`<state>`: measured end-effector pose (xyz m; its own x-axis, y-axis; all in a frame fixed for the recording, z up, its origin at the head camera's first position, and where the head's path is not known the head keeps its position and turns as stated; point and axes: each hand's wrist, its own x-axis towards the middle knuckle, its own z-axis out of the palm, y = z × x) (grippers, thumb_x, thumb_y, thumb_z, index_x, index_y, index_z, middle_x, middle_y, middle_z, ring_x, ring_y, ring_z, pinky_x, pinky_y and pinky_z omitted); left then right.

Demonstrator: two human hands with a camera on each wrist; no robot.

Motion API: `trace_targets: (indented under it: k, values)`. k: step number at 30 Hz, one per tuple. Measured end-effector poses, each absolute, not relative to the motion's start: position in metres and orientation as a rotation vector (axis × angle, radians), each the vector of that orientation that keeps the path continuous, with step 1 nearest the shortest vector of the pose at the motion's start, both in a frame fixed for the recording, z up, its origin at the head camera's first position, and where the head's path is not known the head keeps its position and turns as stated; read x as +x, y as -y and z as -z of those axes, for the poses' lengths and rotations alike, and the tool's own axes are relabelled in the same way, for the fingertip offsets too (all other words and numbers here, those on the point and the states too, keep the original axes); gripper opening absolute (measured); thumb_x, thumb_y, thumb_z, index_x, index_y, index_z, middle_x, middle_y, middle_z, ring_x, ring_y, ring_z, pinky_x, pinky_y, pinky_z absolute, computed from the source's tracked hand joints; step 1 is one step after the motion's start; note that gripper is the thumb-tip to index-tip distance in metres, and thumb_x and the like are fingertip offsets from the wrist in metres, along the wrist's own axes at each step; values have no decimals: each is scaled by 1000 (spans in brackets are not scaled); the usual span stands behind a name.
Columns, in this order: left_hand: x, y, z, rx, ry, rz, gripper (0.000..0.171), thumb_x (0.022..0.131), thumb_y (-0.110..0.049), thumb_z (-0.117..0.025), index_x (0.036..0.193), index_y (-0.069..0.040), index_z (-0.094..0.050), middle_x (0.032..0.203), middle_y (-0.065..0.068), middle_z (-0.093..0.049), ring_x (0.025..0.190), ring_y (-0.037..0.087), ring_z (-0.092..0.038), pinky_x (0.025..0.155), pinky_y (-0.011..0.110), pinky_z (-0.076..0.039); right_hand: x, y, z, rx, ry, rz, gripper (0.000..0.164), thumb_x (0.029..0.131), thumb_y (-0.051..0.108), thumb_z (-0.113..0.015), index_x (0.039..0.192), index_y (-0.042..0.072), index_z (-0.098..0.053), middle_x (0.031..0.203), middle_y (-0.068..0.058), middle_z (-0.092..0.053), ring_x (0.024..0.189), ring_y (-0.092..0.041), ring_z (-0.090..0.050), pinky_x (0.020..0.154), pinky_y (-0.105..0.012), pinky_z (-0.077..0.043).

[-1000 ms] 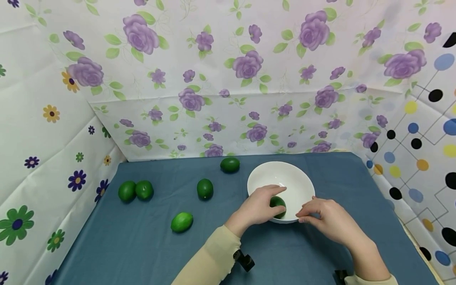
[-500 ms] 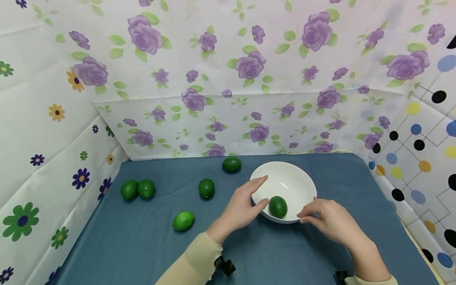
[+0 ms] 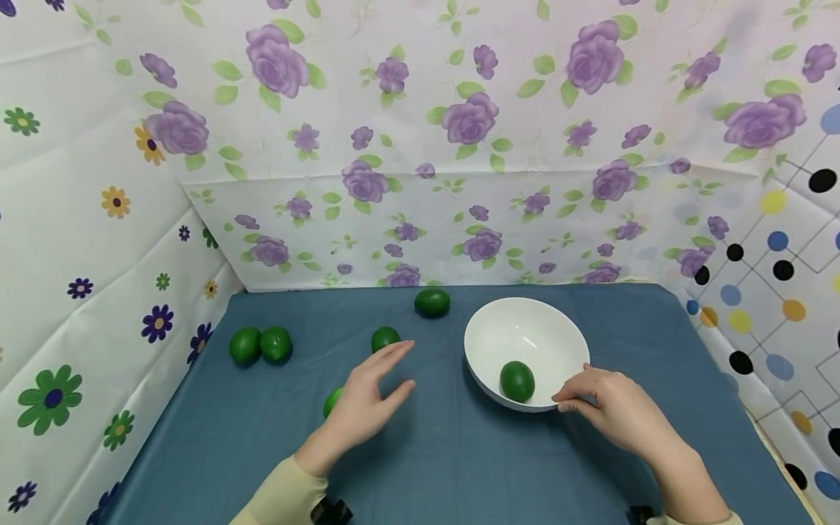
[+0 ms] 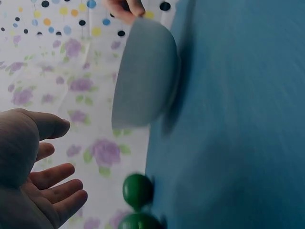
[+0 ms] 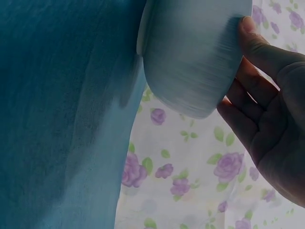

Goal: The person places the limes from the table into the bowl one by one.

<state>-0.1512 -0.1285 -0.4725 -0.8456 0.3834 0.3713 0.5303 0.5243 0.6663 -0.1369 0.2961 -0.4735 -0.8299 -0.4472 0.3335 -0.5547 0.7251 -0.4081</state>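
Note:
In the head view my right hand [image 3: 617,412] pinches the near right rim of a white bowl [image 3: 525,328] between thumb and fingers. A dark green oval fruit [image 3: 517,381] lies inside, against the near wall. My left hand [image 3: 357,408] is left of the bowl, fingers extended and thumb apart, holding nothing. It covers most of a brighter green lime [image 3: 332,401] and part of another dark green fruit [image 3: 385,338]. In the right wrist view the thumb and fingers [image 5: 250,102] grip the bowl's edge; the left wrist view shows the left palm [image 4: 21,186] without anything in it.
Two dark green fruits, a left one [image 3: 246,346] and a right one [image 3: 276,344], sit side by side at the table's left. Another dark green fruit [image 3: 432,302] lies near the back edge. Blue cloth [image 3: 485,467] covers the table; patterned sheets [image 3: 420,146] surround it.
My left hand has let go of the dark green fruit in the bowl and moved left, over the lime. The right hand stays at the bowl's rim.

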Motion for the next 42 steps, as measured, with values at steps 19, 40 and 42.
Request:
trace_targets:
  k: [19,40,42]
  values:
    - [-142,207,492,-592,2671,1055,65,97,-9,-82,157,-14,-56,158,9,-54,143,35,-54,107,56,-52,-136,-296,475,803,2695,-727,32,79,9,-94,95,35,-83,96,31,-69,96,1,-71,115,-26,-41]
    - [-139,214,509,-557,2850,974,64,94,-17,-86,153,-9,-61,155,17,-56,140,40,-56,108,61,-50,-124,-288,475,751,2696,-629,17,87,19,-91,102,27,-87,106,20,-75,114,-20,-74,99,-49,-58]
    - [-140,214,509,-554,2855,971,64,94,-17,-86,152,-9,-62,155,17,-56,139,40,-56,108,60,-50,-124,-288,474,741,2708,-642,17,87,18,-91,101,27,-87,105,20,-75,113,-20,-74,98,-49,-59]
